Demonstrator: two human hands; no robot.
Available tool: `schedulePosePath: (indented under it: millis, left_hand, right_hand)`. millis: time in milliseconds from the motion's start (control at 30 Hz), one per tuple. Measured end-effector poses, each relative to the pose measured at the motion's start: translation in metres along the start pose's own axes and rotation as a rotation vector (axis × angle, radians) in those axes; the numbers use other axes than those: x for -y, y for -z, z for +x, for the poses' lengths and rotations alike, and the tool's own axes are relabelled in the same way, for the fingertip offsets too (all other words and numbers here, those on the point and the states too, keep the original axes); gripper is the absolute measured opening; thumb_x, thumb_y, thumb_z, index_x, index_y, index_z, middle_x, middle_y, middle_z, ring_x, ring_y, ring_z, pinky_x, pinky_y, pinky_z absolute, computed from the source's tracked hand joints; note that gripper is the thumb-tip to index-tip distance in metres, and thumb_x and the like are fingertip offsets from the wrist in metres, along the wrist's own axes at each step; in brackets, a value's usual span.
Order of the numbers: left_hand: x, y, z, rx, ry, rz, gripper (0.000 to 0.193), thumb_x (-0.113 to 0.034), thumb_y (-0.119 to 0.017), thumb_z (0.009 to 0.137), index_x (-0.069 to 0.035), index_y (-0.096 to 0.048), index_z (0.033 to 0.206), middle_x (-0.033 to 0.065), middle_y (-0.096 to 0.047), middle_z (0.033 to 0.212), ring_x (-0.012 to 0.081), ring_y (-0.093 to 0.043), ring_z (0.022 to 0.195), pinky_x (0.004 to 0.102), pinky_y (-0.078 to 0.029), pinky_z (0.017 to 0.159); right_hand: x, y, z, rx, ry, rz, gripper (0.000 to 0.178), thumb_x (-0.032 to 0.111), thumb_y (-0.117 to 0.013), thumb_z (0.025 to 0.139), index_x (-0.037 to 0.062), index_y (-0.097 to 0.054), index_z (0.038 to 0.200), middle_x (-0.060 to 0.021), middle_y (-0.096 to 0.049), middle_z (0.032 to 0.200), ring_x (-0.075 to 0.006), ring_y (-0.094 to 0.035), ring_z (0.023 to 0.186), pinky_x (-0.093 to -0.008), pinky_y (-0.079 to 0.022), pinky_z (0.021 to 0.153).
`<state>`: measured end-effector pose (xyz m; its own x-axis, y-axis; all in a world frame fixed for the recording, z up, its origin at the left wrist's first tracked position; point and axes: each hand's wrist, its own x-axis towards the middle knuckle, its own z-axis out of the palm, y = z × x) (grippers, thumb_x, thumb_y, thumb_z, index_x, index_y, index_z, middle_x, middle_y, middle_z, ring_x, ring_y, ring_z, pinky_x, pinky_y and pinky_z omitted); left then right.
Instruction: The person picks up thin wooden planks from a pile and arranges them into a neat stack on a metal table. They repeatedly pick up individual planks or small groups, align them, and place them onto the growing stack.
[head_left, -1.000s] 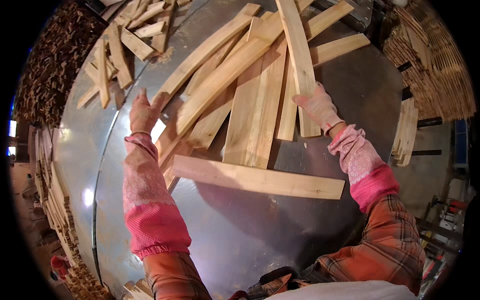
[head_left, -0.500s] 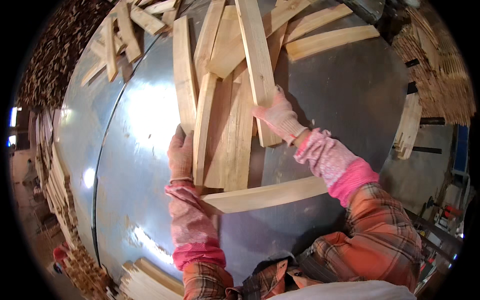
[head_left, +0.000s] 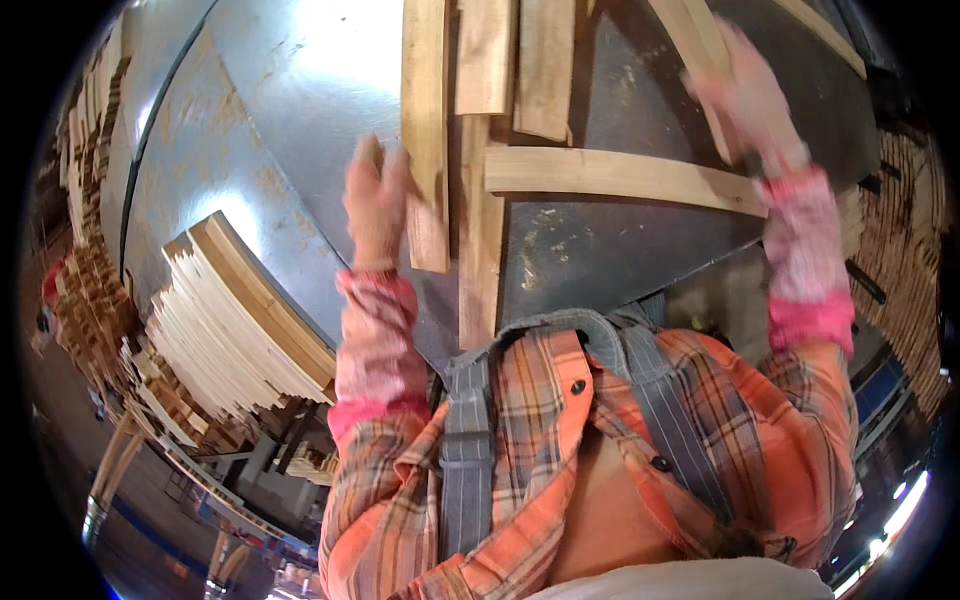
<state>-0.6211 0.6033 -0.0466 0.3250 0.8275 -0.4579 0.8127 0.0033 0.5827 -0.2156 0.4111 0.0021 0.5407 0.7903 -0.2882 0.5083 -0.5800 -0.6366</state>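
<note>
My right hand (head_left: 748,100), in a pale glove and pink sleeve, is closed round a wooden board (head_left: 695,45) at the upper right and blurred by motion. My left hand (head_left: 376,210) is gloved too, slightly blurred, with its fingers stretched forward and nothing visible in them. It is beside a long upright board (head_left: 424,95) on the metal table (head_left: 300,110). More boards lie to the right of that one, among them a wide board (head_left: 485,60) and another board (head_left: 546,70). A crosswise board (head_left: 620,178) lies nearer me, with a narrow board (head_left: 481,250) at its left end.
A neat stack of thin boards (head_left: 240,320) sits at the table's left near edge. Tall piles of wood strips (head_left: 905,260) stand at the right, and more stacked wood (head_left: 95,300) at the far left. A dark seam (head_left: 150,120) runs across the table's left part.
The view has tilted down towards my body. My right hand has swung out to the right with a board. My left hand has come off the boards it touched.
</note>
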Motion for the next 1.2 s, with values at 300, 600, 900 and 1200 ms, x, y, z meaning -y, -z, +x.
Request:
schedulePosePath:
  millis: [300, 600, 900, 1200]
  left_hand:
    - [0.024, -0.038, -0.064, -0.024, 0.02, 0.359, 0.107, -0.042, -0.082, 0.076, 0.005, -0.028, 0.156, 0.0262, -0.057, 0.135, 0.0438, -0.058, 0.123, 0.0497, -0.05, 0.102]
    - [0.093, 0.017, -0.108, 0.264, 0.142, -1.11, 0.052, -0.019, -0.069, 0.082, 0.002, -0.061, 0.129, 0.014, -0.07, 0.104, 0.0253, -0.068, 0.084, 0.0361, -0.058, 0.081]
    - [0.17, 0.057, -0.191, -0.134, 0.28, -1.334, 0.045, -0.015, -0.062, 0.087, -0.002, -0.062, 0.131, 0.005, -0.064, 0.089, 0.0174, -0.064, 0.076, 0.0349, -0.058, 0.067]
    - [0.233, 0.053, -0.172, -0.493, 0.072, -0.456, 0.048, -0.028, -0.057, 0.099, -0.005, -0.06, 0.141, 0.0168, -0.066, 0.129, 0.0316, -0.061, 0.124, 0.0399, -0.047, 0.107]
  right_hand:
    - [-0.06, -0.057, -0.151, 0.241, -0.253, -0.726, 0.105, 0.013, -0.083, 0.072, 0.0108, -0.027, 0.161, -0.0159, -0.043, 0.158, -0.035, -0.039, 0.148, -0.0407, -0.035, 0.122]
    - [0.007, -0.061, -0.149, 0.189, -0.032, -0.451, 0.084, 0.012, -0.084, 0.069, 0.0039, -0.05, 0.145, -0.0193, -0.067, 0.125, -0.0377, -0.066, 0.117, -0.0451, -0.054, 0.1]
    - [0.158, -0.201, -0.183, 0.578, 0.007, 0.66, 0.04, 0.014, -0.066, 0.088, 0.0016, -0.063, 0.127, -0.0004, -0.064, 0.099, -0.0106, -0.062, 0.082, -0.0288, -0.053, 0.07]
    - [0.294, -0.403, -0.167, 0.871, 0.176, 0.305, 0.067, 0.053, -0.061, 0.097, -0.0043, -0.065, 0.13, -0.0241, -0.07, 0.126, -0.0367, -0.067, 0.117, -0.0423, -0.049, 0.101]
